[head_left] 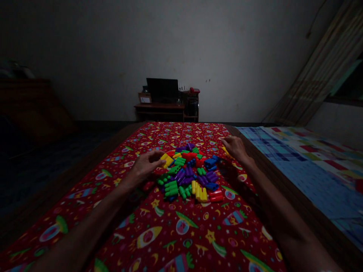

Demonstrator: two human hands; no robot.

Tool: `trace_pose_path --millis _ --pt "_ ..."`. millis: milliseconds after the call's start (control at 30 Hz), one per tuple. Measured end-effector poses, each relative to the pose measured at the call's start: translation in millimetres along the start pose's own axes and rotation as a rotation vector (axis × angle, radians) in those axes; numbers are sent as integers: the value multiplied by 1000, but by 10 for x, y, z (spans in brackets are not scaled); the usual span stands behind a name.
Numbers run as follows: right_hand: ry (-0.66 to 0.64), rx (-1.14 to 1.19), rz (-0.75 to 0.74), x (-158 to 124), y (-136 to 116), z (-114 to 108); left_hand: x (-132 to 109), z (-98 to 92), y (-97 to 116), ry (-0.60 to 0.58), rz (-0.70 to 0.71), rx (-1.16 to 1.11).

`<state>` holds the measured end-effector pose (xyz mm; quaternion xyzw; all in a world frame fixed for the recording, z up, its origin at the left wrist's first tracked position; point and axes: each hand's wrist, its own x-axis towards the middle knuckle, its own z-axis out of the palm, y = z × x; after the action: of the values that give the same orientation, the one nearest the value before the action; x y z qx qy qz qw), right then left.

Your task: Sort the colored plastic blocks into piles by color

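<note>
A heap of plastic building blocks point(185, 175) in green, purple, blue, red and yellow lies on a red patterned cloth point(147, 223). At the heap's left side, my left hand point(146, 165) pinches a yellow building block point(166, 161) between thumb and fingers. My right hand point(236, 148) is beyond the heap's right edge, its fingers closed together. Something yellow point(225, 151) shows just below those fingertips; whether it is held, or is part of the cloth's print, I cannot tell. Nearest that hand in the heap are blue blocks point(210, 163).
The cloth covers a long surface with brown edges. To the right lies a blue and patchwork spread point(297, 162) below a curtain point(314, 68). Against the far wall, a low desk point(159, 107) bears a dark monitor point(162, 89). Wooden furniture point(31, 109) stands at left.
</note>
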<state>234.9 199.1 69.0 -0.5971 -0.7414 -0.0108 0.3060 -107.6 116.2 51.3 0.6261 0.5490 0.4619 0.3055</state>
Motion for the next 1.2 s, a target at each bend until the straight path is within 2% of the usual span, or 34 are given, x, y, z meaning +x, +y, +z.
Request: trace_pose_path --millis 100,133,200,267,333,400,467,567,667,733,833,1000,1100,1200 --pt "-235 367 -339 -185 -582 33 -104 173 126 7 76 -8" --pt "-303 448 -411 -266 -748 52 -140 231 151 -5 102 4" --pt "-411 533 -490 -400 -975 94 -200 330 174 -37 156 28" --pt "-476 513 -517 -438 -1031 130 -231 384 163 -77 205 49" --pt "-446 442 -491 -360 -916 147 -234 394 136 -99 234 77" --pt "-302 341 -377 -209 -667 132 -233 379 122 -106 259 139" --pt "-114 199 -190 -60 -343 86 -263 375 144 -138 333 230" --pt "78 -70 78 49 134 3 -411 449 234 -321 550 402" --pt "96 -245 200 27 447 -34 -623 603 303 -545 727 577" --pt "62 -296 230 -8 550 -25 -724 699 292 -610 792 651" --pt "6 -311 248 -38 613 6 -737 762 194 -566 827 727" --pt "-10 -332 268 -30 605 7 -552 673 19 -462 804 819" --pt "17 -340 199 -16 452 -14 -472 597 -16 -425 786 823" --pt "-31 -317 13 -27 147 5 -429 528 -27 -383 750 793"
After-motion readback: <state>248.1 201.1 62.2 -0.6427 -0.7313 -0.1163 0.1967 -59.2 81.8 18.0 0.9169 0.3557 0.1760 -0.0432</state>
